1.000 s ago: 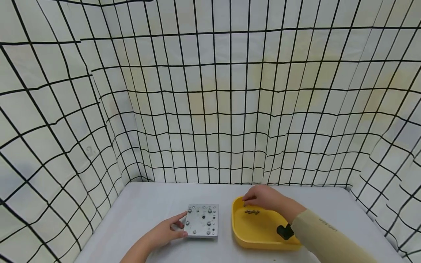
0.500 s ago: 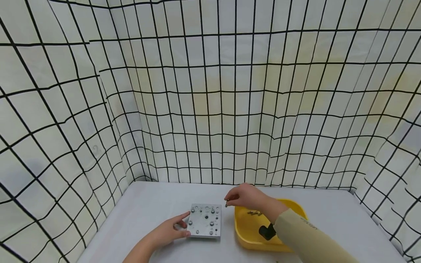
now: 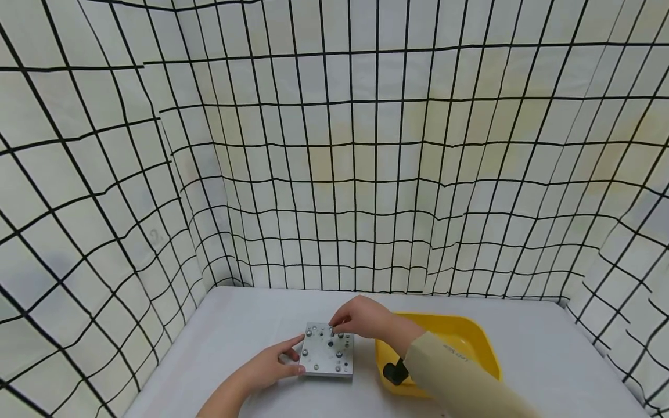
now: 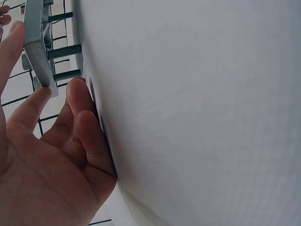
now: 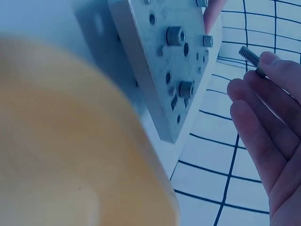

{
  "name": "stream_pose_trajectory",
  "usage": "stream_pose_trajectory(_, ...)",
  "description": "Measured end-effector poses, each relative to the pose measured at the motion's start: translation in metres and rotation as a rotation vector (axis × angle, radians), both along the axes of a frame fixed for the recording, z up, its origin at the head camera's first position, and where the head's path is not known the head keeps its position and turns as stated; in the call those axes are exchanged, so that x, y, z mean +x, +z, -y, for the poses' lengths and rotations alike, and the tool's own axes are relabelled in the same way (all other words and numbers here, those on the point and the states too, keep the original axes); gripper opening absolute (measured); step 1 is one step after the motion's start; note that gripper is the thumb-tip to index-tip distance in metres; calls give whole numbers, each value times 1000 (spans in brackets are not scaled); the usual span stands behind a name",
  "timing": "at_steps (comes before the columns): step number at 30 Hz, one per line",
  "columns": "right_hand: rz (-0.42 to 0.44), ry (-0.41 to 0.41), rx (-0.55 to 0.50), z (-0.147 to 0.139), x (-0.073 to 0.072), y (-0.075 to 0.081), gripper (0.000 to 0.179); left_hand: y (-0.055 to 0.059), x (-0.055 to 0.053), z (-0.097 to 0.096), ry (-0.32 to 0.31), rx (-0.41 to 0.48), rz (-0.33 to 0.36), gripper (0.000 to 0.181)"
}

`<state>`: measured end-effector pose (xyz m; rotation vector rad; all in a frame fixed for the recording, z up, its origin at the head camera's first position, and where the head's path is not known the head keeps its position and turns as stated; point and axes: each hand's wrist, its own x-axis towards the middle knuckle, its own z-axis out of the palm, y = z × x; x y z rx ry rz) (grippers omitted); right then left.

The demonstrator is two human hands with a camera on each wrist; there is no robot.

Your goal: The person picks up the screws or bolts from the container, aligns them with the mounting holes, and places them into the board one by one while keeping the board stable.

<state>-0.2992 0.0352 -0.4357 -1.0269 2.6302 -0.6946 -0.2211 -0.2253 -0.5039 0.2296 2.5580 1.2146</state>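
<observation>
A square metal plate (image 3: 326, 361) with several holes and screws lies at the table's middle. In the left wrist view, threaded screw shanks (image 4: 66, 51) stick out beneath it. My left hand (image 3: 272, 367) grips the plate's left side, thumb near the front corner and index finger near the back. My right hand (image 3: 367, 317) is over the plate's back edge, pinching a small screw (image 5: 249, 55) between thumb and fingers. The right wrist view shows that screw's threaded end pointing away from the fingertips. Socket-head screws (image 5: 176, 36) stand in the plate. Whether the held screw touches the plate is unclear.
A yellow tray (image 3: 490, 361) stands right of the plate, partly hidden by the right forearm. Its blurred wall (image 5: 84, 141) fills much of the right wrist view. A white sheet with a black grid (image 3: 366, 174) rises behind and beside the white table (image 3: 251, 316).
My right hand has lifted a screw out of the yellow tray and carried it left to the plate. The left hand keeps its hold on the plate.
</observation>
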Motion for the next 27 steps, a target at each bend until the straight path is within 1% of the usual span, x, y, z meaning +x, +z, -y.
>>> stream_pose_trajectory(4,-2,1,19,9,2,-3,16,-1,0,1,-11,2,-3,80)
stream_pose_trajectory(11,-54,2,78,17,3,-12,12,0,0,1,-8,-3,-4,80)
stream_pose_trajectory(18,-44,-9,168,23,4,-15,13,-2,-1,-1,6,-7,0,82)
stream_pose_trajectory(27,-149,46,287,32,6,-20,13,-3,-1,2,3,14,5,81)
